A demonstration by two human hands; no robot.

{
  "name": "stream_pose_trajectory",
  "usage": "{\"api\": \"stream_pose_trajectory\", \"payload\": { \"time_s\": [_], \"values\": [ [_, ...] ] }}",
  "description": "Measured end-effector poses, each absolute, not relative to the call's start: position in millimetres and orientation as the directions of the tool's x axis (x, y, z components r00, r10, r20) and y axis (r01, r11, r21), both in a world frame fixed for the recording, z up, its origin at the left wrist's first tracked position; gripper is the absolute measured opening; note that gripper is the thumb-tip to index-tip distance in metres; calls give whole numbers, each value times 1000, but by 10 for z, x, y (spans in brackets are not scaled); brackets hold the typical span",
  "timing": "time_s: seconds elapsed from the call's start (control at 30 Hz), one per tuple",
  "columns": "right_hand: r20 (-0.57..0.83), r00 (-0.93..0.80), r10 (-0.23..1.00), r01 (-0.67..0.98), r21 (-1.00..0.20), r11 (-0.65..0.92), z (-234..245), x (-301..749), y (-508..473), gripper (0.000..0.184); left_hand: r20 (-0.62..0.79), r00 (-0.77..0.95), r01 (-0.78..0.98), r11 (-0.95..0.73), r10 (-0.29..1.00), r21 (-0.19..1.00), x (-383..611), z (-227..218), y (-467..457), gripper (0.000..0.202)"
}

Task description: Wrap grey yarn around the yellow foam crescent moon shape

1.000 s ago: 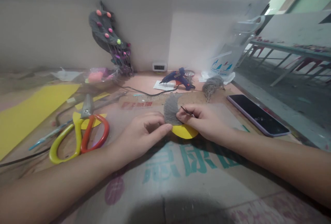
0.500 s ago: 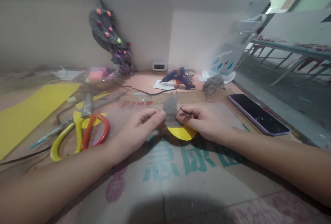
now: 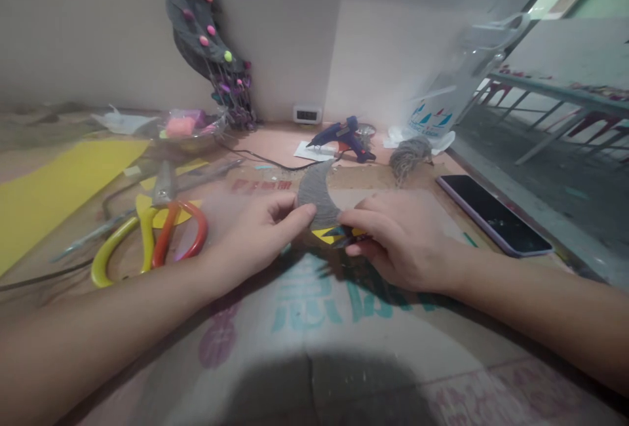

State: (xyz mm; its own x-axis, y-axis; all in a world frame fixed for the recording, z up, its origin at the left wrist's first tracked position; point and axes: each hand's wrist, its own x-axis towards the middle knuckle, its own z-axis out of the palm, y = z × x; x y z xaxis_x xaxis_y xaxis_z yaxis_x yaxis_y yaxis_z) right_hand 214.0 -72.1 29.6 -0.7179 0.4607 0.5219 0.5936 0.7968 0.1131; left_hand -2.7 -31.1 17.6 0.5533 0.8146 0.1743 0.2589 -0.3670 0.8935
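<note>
Since half a second back: turned the grey crescent (image 3: 317,198), tip now leaning up and to the left. Covered most of the yellow card (image 3: 320,234) beneath it, leaving only a sliver in sight. Brought the right hand (image 3: 403,242) from beside the piece onto its lower end.

Pinches the crescent's left edge with the left hand (image 3: 260,232), fingers (image 3: 304,213) closed on it. Grips the lower end with the right hand, fingers (image 3: 356,217) curled shut over it, a thin dark tool (image 3: 344,237) poking out beneath them; cannot tell what kind. Keeps the piece low over the printed cardboard (image 3: 314,321), between both hands, at the middle of the tabletop (image 3: 285,141).

Open room toward the body: a broad stretch of flat cardboard between the forearms.

To the left, near the left wrist: scissors (image 3: 147,242) with yellow and red handles, blades pointing away, and past them a yellow sheet (image 3: 59,183).

To the right, near the right hand but apart from it: a phone (image 3: 494,223), lying close along the tabletop's right edge.

Farther back, well apart from both hands: a yarn ball (image 3: 410,154), a blue glue gun (image 3: 344,137) with its cord trailing left, then the wall (image 3: 383,52) closing off the far side.
</note>
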Motion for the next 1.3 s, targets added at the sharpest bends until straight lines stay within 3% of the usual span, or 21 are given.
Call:
{"api": "stream_pose_trajectory", "payload": {
  "time_s": [0.27, 0.97, 1.3],
  "values": [
    [519, -675, 524, 686, 183, 704, 288, 2120, -673, 19, 181, 516, 310, -379, 838, 872, -44, 160, -308, 29],
    [538, -662, 522, 686, 155, 711, 250, 2111, -684, 18, 170, 518, 322, -375, 839, 869, -36, 152, -320, 29],
    [523, -688, 503, 678, 217, 702, 250, 2105, -684, 17, 118, 516, 309, -312, 848, 898, -27, 170, -315, 31]
  ]
}}
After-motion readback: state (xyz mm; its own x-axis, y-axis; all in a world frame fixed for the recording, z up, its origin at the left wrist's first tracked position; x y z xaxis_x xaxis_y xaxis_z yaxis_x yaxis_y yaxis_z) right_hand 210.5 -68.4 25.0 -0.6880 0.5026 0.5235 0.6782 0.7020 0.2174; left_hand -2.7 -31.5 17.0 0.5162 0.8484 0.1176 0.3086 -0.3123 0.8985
